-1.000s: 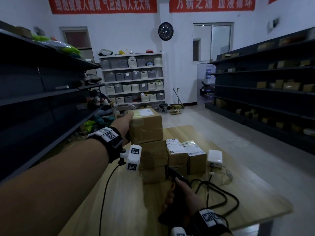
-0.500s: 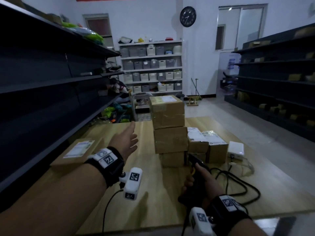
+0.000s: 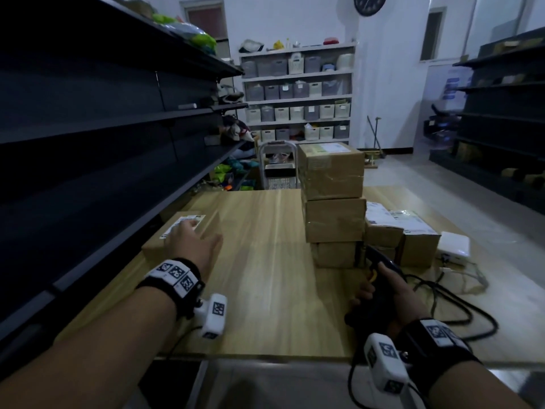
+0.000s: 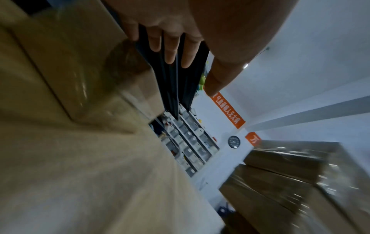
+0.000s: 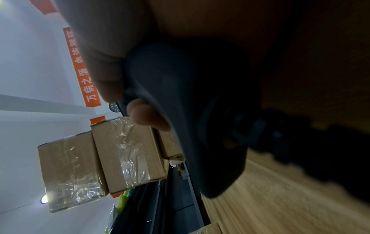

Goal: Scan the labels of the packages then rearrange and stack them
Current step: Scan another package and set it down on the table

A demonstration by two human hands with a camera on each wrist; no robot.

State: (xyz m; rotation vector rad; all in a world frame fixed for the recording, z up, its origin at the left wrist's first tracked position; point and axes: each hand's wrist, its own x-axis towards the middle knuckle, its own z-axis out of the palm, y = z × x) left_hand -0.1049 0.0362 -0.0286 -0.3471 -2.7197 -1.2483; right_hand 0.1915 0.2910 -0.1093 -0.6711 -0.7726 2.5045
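Dark metal shelving [image 3: 112, 119] runs along the left of the storeroom, and a white rack of storage bins [image 3: 298, 93] stands at the far wall under a round clock [image 3: 370, 4]. In front of me is a pale wooden surface [image 3: 265, 276]. On its far left lies a flat cardboard package [image 3: 206, 224] with a white label [image 3: 188, 221] facing up. My left hand [image 3: 191, 246] is over its near end, grip spread with fingers straight; from the head view I cannot tell whether they touch it. In the left wrist view the fingers [image 4: 170, 47] are splayed above the box edge. At centre a stack of three cardboard boxes [image 3: 333, 202] rises, with lower labelled boxes [image 3: 398, 231] just to its right and a white adapter [image 3: 452, 245] beyond them. My right hand [image 3: 386, 290] is wrapped around a black handheld barcode scanner [image 3: 373, 258], its nose near the base of the stack, and black cables [image 3: 460, 305] trail off right.
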